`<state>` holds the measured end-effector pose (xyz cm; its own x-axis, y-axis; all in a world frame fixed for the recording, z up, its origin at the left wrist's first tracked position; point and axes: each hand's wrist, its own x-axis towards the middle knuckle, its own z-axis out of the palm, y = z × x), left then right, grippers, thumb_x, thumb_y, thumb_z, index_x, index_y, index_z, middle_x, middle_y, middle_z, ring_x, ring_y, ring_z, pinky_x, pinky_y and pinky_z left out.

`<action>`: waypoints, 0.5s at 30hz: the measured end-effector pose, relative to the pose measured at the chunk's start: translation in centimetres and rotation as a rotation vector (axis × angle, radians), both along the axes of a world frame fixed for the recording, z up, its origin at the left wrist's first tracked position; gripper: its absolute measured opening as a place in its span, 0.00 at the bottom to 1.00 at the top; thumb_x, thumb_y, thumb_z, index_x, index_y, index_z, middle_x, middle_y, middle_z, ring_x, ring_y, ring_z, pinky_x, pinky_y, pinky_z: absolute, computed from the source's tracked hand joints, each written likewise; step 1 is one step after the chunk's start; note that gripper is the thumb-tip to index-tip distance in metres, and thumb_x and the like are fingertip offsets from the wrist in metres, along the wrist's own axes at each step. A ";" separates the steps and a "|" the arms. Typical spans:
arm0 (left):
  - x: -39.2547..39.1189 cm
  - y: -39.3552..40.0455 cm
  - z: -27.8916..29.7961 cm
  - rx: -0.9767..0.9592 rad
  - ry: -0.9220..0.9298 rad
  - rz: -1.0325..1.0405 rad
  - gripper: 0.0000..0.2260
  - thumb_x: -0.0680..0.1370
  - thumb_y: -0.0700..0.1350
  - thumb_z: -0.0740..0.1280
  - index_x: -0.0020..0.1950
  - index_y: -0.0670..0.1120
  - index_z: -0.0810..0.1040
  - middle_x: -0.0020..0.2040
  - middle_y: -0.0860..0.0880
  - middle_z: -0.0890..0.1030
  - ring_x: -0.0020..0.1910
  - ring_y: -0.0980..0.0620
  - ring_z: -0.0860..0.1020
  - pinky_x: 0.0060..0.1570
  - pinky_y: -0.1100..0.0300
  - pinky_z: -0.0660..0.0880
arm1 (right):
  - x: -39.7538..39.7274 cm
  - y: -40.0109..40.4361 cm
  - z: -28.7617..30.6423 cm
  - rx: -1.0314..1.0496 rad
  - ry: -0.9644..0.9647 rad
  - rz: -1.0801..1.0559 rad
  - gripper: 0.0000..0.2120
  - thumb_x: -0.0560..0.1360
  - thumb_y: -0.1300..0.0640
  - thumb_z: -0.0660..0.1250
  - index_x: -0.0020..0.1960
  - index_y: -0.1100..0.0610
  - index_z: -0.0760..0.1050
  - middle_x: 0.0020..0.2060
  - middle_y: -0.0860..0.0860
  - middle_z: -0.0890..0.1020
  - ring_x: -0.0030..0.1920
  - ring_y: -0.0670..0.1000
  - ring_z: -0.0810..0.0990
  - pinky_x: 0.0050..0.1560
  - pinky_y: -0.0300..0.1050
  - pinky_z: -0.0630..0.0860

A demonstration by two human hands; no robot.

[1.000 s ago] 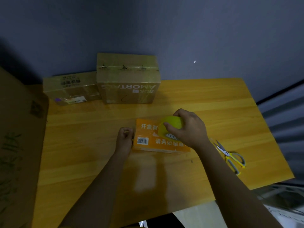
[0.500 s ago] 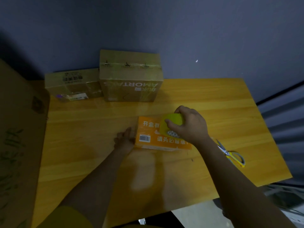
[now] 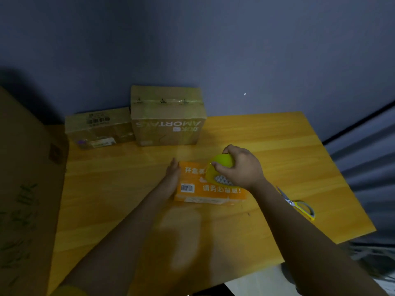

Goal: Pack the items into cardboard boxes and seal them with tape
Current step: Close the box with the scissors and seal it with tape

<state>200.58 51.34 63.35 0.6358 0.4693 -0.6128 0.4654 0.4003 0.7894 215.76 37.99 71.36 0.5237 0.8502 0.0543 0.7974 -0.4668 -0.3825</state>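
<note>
A small orange box (image 3: 210, 190) with white printed characters and a barcode lies flat in the middle of the wooden table (image 3: 267, 142). My right hand (image 3: 240, 166) grips a yellow-green tape roll (image 3: 220, 168) that stands on the box's top. My left hand (image 3: 173, 177) lies with straight fingers flat against the box's left side. Part of the tape roll is hidden under my right hand.
Two sealed cardboard boxes stand at the table's back: a taller one (image 3: 168, 118) and a lower one (image 3: 99, 129) to its left. Yellow-handled scissors (image 3: 298, 204) lie right of my right arm. A large cardboard sheet (image 3: 25, 189) leans at the left edge.
My left hand has straightened from a curled pose at the box's left end and now lies flat along its side. The right hand with the tape has stayed on the box top.
</note>
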 end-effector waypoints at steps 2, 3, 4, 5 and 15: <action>-0.7 0.9 -0.5 0.450 0.040 -0.379 0.37 0.80 0.46 0.64 0.79 0.50 0.41 0.79 0.50 0.38 0.77 0.50 0.41 0.75 0.49 0.49 | 0.3 -0.2 0.0 -0.006 0.022 0.018 0.17 0.72 0.39 0.69 0.46 0.51 0.69 0.37 0.47 0.73 0.42 0.53 0.74 0.35 0.43 0.62; -0.8 1.2 -0.5 0.629 0.081 -0.577 0.44 0.77 0.48 0.68 0.78 0.51 0.37 0.77 0.52 0.34 0.76 0.52 0.35 0.74 0.50 0.44 | 0.4 -0.2 0.0 -0.016 0.024 0.023 0.18 0.72 0.39 0.69 0.47 0.52 0.70 0.39 0.47 0.73 0.43 0.53 0.74 0.36 0.43 0.62; -0.6 1.3 -0.4 0.745 0.126 -0.724 0.50 0.73 0.53 0.72 0.77 0.51 0.34 0.76 0.54 0.32 0.75 0.53 0.33 0.74 0.48 0.41 | 0.5 -0.2 -0.1 -0.029 0.026 0.023 0.19 0.71 0.39 0.69 0.48 0.53 0.71 0.41 0.48 0.74 0.45 0.53 0.75 0.38 0.44 0.64; -0.3 1.2 -0.2 0.812 0.166 -0.808 0.55 0.70 0.58 0.74 0.77 0.51 0.33 0.76 0.55 0.31 0.75 0.53 0.32 0.73 0.47 0.40 | 0.6 -0.2 -0.1 -0.038 0.029 0.025 0.20 0.71 0.38 0.69 0.51 0.53 0.72 0.44 0.49 0.75 0.48 0.54 0.75 0.40 0.44 0.65; 0.3 0.6 -2.2 0.815 0.177 -0.685 0.59 0.59 0.59 0.80 0.78 0.49 0.47 0.79 0.52 0.45 0.77 0.53 0.41 0.74 0.49 0.52 | 2.3 -2.9 -0.7 0.166 0.700 -0.134 0.30 0.58 0.29 0.72 0.39 0.56 0.77 0.31 0.48 0.75 0.33 0.46 0.74 0.36 0.48 0.71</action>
<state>200.91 51.95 61.12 0.8512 0.3556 -0.3860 0.5245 -0.6044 0.5997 218.04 35.11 70.70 0.5821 0.7858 -0.2089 0.2803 -0.4351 -0.8556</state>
